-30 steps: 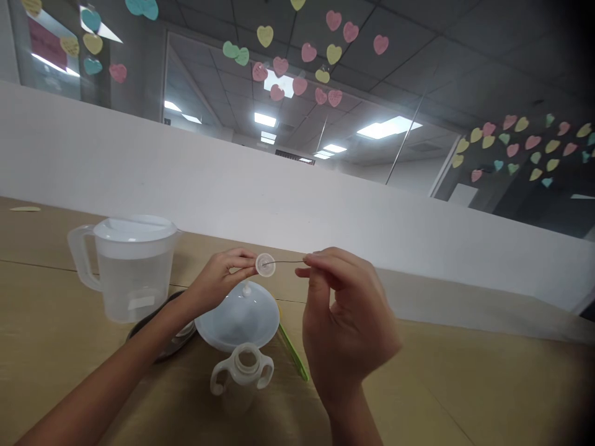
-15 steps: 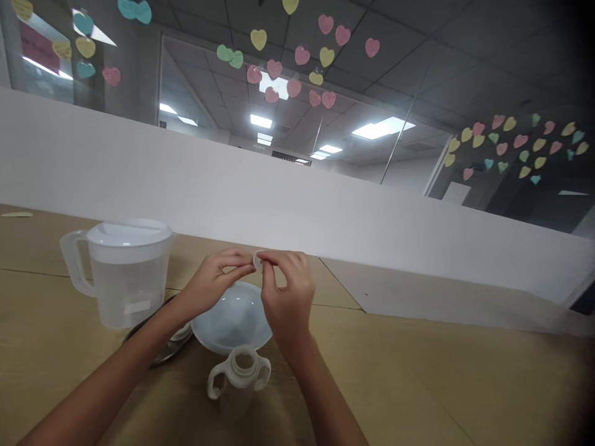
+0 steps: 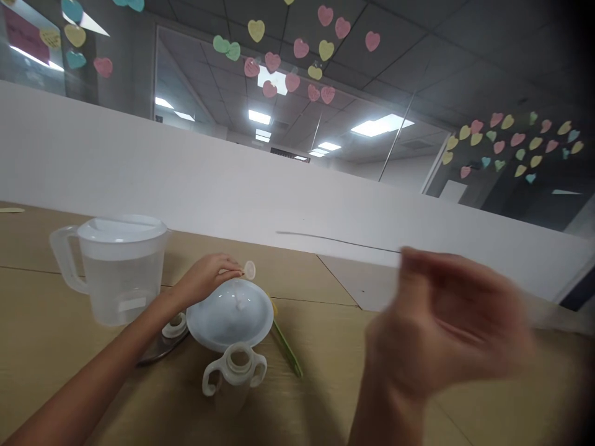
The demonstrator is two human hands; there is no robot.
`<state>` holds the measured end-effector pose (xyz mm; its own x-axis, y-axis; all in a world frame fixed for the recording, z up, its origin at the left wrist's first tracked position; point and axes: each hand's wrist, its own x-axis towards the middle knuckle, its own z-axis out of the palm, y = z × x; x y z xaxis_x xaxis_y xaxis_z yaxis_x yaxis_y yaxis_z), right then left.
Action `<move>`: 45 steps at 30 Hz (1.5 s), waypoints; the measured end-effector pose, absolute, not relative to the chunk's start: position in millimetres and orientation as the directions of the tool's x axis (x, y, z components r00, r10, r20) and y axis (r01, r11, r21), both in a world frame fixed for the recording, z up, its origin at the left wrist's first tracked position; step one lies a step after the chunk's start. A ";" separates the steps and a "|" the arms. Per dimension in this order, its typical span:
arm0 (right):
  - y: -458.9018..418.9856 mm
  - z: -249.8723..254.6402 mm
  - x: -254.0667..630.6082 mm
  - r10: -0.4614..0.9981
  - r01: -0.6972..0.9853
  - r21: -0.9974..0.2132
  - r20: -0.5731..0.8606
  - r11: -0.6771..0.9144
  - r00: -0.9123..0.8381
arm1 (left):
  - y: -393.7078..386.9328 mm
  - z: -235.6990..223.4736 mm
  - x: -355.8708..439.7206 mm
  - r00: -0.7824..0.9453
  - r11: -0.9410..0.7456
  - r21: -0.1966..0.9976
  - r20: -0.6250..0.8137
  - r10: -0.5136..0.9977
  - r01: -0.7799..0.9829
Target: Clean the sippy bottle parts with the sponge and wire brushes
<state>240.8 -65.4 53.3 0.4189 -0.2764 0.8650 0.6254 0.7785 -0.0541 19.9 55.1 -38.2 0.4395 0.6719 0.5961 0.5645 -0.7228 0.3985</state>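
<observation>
Over the far rim of a pale blue-white bowl (image 3: 211, 328), my left hand (image 3: 211, 275) pinches a small translucent silicone piece, apparently a bottle nipple (image 3: 250, 270). My right hand (image 3: 446, 328) is raised well to the right, smeared by motion, its fingers curled together. From its fingertips a thin wire-like rod (image 3: 334, 238) points left; its exact kind cannot be made out. A translucent two-handled baby bottle (image 3: 235, 384) stands uncapped in front of the bowl. Left of the bowl, a white bottle collar ring (image 3: 174, 326) lies on a dark metal plate (image 3: 160, 350), partly behind my left forearm.
A clear plastic pitcher (image 3: 123, 272) with a white lid stands at the left on the wooden table (image 3: 41, 347). A green-handled tool (image 3: 288, 350) with a yellow end lies right of the bowl. A low white wall (image 3: 209, 179) and glass with heart-shaped notes rise behind.
My right hand has swung away from my left, to the right and closer, drawing the thin rod along. My left hand stays over the bowl. The green-handled tool has come into sight.
</observation>
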 end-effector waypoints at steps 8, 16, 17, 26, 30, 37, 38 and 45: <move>-49.7 51.8 247.6 -0.073 0.624 -0.209 0.916 0.753 0.394 | 73.5 -77.3 32.8 0.506 -0.575 0.106 0.366 0.781 0.811; -11.3 30.3 232.2 0.299 0.724 -0.333 0.937 0.604 0.182 | 81.1 -110.8 42.9 0.573 -0.630 0.348 0.261 0.777 0.694; -5.2 26.5 229.6 0.339 0.751 -0.326 0.930 0.574 0.144 | 80.6 -110.8 43.2 0.593 -0.641 0.393 0.252 0.765 0.659; 36.9 -6.1 213.1 0.688 0.960 -0.143 0.723 0.241 -0.066 | 56.9 -58.2 31.3 0.623 -0.652 0.621 0.314 0.716 0.436; 46.2 -13.3 215.9 0.827 0.990 -0.073 0.559 0.121 -0.060 | 37.8 -32.4 28.4 0.604 -0.618 0.700 0.331 0.725 0.358; 23.4 3.7 211.8 0.890 0.963 -0.152 0.434 0.221 -0.136 | 10.6 -7.7 31.8 0.544 -0.643 0.669 0.403 0.736 0.373; 12.7 10.1 210.8 0.879 0.936 -0.203 0.443 0.289 -0.175 | 7.2 -5.5 32.1 0.545 -0.654 0.663 0.417 0.727 0.366; -62.6 37.5 205.8 0.820 0.711 -0.419 0.377 0.565 -0.430 | -9.4 0.9 31.9 0.620 -0.699 0.628 0.408 0.670 0.342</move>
